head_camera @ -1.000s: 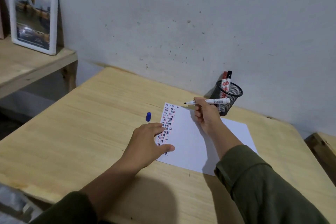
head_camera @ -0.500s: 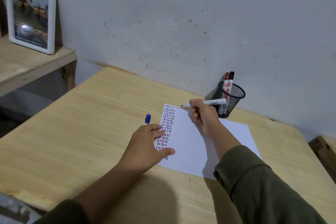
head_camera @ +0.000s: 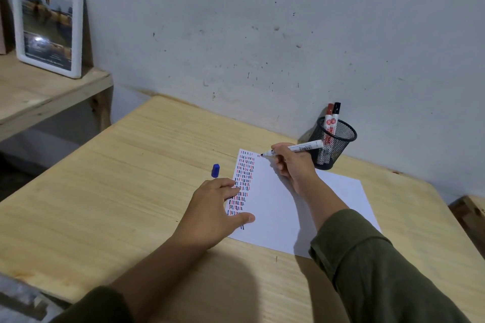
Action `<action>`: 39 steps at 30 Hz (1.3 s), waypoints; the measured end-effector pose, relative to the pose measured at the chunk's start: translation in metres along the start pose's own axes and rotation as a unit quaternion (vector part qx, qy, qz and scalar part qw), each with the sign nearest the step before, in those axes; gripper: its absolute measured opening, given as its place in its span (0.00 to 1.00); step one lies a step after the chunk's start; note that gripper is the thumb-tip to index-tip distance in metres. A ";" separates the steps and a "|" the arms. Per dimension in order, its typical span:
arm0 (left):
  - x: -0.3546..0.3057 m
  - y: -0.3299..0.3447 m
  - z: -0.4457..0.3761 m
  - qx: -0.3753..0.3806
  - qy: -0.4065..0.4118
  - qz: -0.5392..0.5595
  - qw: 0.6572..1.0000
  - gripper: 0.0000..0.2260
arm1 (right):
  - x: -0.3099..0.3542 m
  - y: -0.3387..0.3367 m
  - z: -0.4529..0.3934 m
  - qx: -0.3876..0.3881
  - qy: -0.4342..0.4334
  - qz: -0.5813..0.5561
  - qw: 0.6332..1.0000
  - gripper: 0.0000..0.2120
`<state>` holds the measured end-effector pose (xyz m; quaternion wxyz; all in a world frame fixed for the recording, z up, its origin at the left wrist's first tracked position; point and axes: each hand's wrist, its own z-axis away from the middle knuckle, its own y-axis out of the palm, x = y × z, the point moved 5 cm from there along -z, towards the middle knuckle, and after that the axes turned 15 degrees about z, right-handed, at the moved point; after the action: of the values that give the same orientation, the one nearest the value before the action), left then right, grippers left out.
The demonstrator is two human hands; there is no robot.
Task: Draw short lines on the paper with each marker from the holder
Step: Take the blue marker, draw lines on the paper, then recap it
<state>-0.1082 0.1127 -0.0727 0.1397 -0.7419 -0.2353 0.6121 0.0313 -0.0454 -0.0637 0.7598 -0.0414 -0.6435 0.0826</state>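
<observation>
Pale wood makes up the table [head_camera: 110, 207], which fills the lower two thirds of the frame and butts against a scuffed grey wall [head_camera: 262, 21]. At the upper left a lower wooden shelf [head_camera: 39, 94] carries a white-framed picture [head_camera: 48, 21] leaning on the wall.

A white sheet of paper [head_camera: 283, 217] lies right of the frame's centre, its long side running toward the lower right. Columns of short red, blue and black lines [head_camera: 244, 181] cover its left strip. Both forearms enter from the bottom edge in dark green sleeves [head_camera: 380, 275].

The left hand [head_camera: 212, 212] lies flat, palm down, on the lower left corner of the paper, fingers spread and holding nothing, the thumb across the lowest lines. The right hand [head_camera: 294, 165] rests on the upper part of the sheet, its fingers closed around a white marker [head_camera: 296, 149] that lies nearly level, tip pointing left at the top edge of the paper just right of the drawn columns. Whether the tip touches the paper cannot be told.

A black mesh holder [head_camera: 333, 143] stands just beyond the paper's far edge, near the wall, right of centre. Two capped markers stand in it, one with a red cap [head_camera: 329, 108] and one with a black cap [head_camera: 337, 107].

A blue cap [head_camera: 215, 170] lies on the table just left of the paper.
</observation>
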 end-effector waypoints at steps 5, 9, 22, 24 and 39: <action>-0.001 0.000 -0.001 0.004 -0.002 -0.002 1.000 0.31 | 0.001 0.001 0.001 -0.003 -0.004 0.017 1.000 0.05; 0.000 0.000 0.000 0.006 -0.004 -0.004 1.000 0.32 | 0.002 0.002 0.002 -0.003 -0.011 0.016 1.000 0.05; -0.001 -0.001 0.001 0.006 -0.015 -0.012 1.000 0.31 | 0.001 0.001 0.004 -0.003 0.003 0.012 1.000 0.06; 0.000 0.000 0.001 0.007 -0.018 -0.013 1.000 0.31 | 0.000 0.001 0.003 -0.007 0.004 -0.007 1.000 0.05; 0.002 -0.028 -0.007 -0.176 -0.032 0.118 0.977 0.19 | 0.009 -0.007 0.038 0.013 -0.030 -0.042 0.999 0.09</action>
<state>-0.1056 0.1378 -0.0592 -0.0743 -0.7573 -0.2542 0.5970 -0.0043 -0.0527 -0.0472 0.7434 -0.0022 -0.6662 0.0599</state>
